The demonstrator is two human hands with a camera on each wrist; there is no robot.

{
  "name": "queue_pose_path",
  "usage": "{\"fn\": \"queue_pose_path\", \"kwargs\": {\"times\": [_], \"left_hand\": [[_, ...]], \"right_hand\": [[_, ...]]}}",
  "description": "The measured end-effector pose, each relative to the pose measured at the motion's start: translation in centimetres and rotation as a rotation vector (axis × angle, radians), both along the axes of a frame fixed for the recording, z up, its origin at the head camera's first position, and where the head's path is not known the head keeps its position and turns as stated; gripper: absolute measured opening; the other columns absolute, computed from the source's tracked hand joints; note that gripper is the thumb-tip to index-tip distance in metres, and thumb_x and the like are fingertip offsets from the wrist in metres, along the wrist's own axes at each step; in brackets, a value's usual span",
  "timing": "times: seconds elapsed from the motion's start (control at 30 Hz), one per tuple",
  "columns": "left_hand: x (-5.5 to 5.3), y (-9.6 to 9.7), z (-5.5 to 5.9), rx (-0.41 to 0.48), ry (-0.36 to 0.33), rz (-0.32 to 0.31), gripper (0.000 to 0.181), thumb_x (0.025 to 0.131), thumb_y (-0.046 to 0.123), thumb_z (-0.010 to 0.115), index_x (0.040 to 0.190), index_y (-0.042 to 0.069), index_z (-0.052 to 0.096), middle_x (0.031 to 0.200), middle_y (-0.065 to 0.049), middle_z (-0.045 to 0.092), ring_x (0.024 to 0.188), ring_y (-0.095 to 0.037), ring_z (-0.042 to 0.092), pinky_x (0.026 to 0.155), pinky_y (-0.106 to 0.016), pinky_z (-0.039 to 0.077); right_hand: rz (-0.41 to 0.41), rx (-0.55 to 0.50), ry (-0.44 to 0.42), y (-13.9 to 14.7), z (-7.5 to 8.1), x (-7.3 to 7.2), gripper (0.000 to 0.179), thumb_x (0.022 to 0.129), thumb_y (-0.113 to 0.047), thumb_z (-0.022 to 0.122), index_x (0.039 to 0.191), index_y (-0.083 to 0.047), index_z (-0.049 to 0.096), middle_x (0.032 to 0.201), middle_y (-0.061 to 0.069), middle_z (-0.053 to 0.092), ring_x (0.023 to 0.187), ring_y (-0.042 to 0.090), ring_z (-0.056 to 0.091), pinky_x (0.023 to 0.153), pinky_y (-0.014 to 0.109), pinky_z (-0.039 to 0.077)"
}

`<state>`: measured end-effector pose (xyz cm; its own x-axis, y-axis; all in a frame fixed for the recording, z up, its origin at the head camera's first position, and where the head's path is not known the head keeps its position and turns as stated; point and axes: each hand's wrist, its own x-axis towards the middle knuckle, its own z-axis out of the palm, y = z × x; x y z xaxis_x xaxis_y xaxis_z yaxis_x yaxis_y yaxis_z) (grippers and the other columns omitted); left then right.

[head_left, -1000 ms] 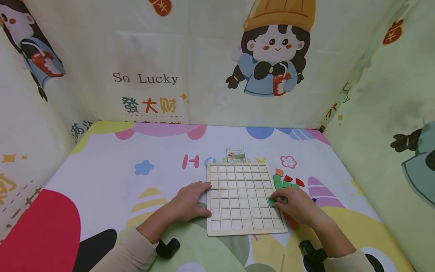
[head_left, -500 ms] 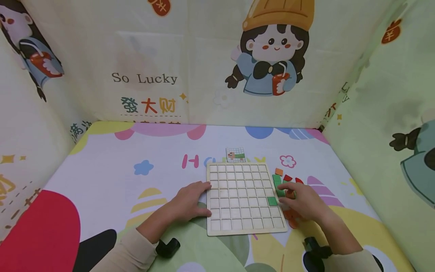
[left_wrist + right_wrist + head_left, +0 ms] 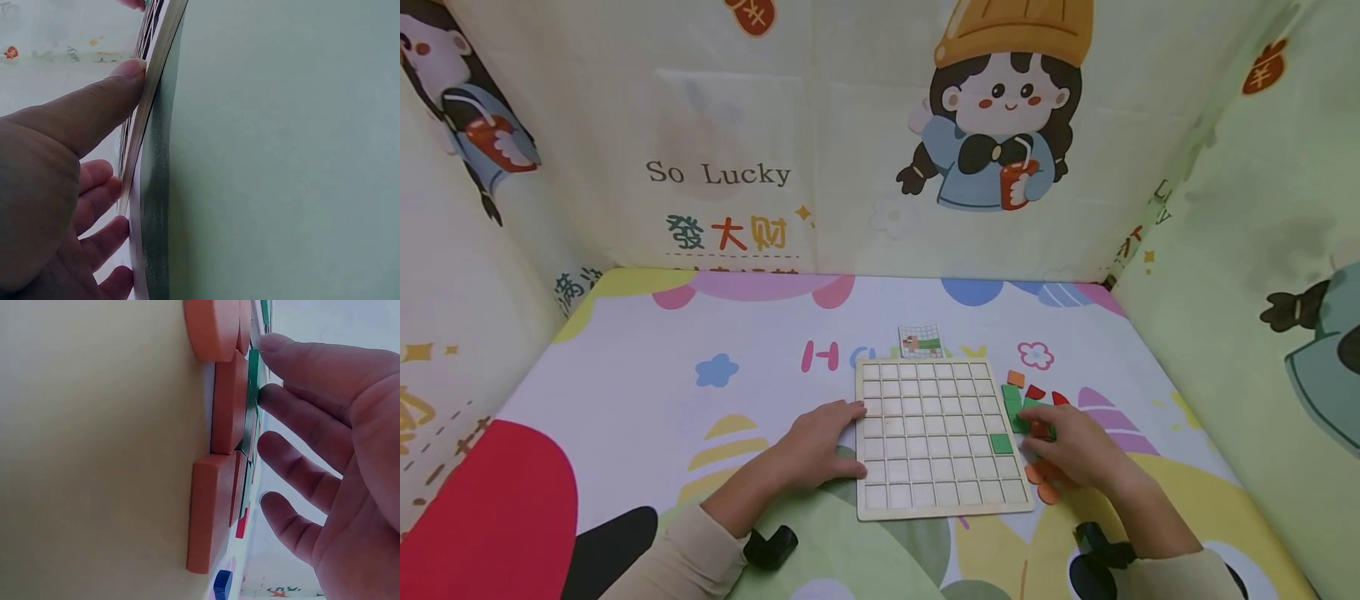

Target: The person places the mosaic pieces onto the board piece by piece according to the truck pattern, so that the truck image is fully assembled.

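A pale wooden grid board (image 3: 917,450) lies flat on the table. One green square tile (image 3: 1002,443) sits in a cell by its right edge. My left hand (image 3: 820,446) rests against the board's left side, thumb and fingertips touching the rim (image 3: 134,140). Over the loose pieces beside the board hovers my right hand (image 3: 1071,442). In the right wrist view its fingers are loosely bent and apart, with nothing seen between them. Green pieces (image 3: 1011,398) lie at its fingertips. Orange pieces (image 3: 228,403) lie below it, some partly hidden in the head view.
Behind the board lies a small card (image 3: 921,342) with a coloured grid picture. An orange square (image 3: 1016,378) and red pieces (image 3: 1035,392) lie at the far end of the pile. A blue piece (image 3: 222,584) shows in the right wrist view. Printed cloth walls surround the table.
My right hand has left the green tile, now lying in the board's right edge cell, and moved right over the loose pieces. My left hand has stayed at the board's edge.
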<state>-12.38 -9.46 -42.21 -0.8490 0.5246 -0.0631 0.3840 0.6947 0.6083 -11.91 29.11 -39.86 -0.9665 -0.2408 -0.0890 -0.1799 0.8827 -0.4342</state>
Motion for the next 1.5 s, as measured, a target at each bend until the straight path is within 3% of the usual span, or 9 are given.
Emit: {"fn": "queue_pose_path", "kwargs": {"times": [0.3, 0.67, 1.27, 1.5], "left_hand": [[0.01, -0.02, -0.05, -0.003, -0.003, 0.004, 0.076, 0.081, 0.031, 0.084, 0.143, 0.004, 0.05, 0.143, -0.016, 0.051, 0.135, -0.036, 0.043, 0.108, -0.054, 0.035], [0.11, -0.01, 0.32, 0.001, -0.007, -0.001, 0.076, 0.081, 0.031, 0.084, 0.143, 0.002, 0.049, 0.144, -0.016, 0.05, 0.135, -0.036, 0.042, 0.109, -0.054, 0.035], [0.03, -0.04, 0.02, 0.009, -0.001, -0.008, 0.073, 0.082, 0.03, 0.083, 0.142, 0.003, 0.05, 0.143, -0.014, 0.051, 0.132, -0.034, 0.045, 0.107, -0.053, 0.037], [0.08, -0.04, 0.17, 0.005, -0.006, -0.003, 0.074, 0.082, 0.03, 0.083, 0.143, 0.004, 0.05, 0.143, -0.013, 0.05, 0.134, -0.035, 0.044, 0.108, -0.053, 0.036]], "right_hand": [[0.02, 0.031, 0.023, 0.05, -0.03, 0.04, 0.037, 0.085, -0.021, 0.08, 0.119, -0.007, 0.073, 0.107, 0.005, 0.068, 0.099, 0.027, 0.057, 0.081, 0.045, 0.052], [-0.002, 0.034, 0.016, -0.03, 0.03, 0.02, 0.038, 0.084, -0.02, 0.081, 0.119, -0.006, 0.072, 0.111, 0.011, 0.066, 0.101, 0.031, 0.056, 0.078, 0.046, 0.055], [0.026, 0.076, 0.058, -0.61, 0.14, -0.31, 0.025, 0.083, -0.011, 0.08, 0.108, -0.008, 0.075, 0.099, 0.004, 0.067, 0.088, 0.023, 0.053, 0.075, 0.041, 0.051], [0.02, 0.071, 0.035, -0.56, 0.09, -0.49, 0.026, 0.083, -0.013, 0.081, 0.107, -0.008, 0.074, 0.099, 0.004, 0.066, 0.088, 0.023, 0.053, 0.073, 0.04, 0.053]]}}
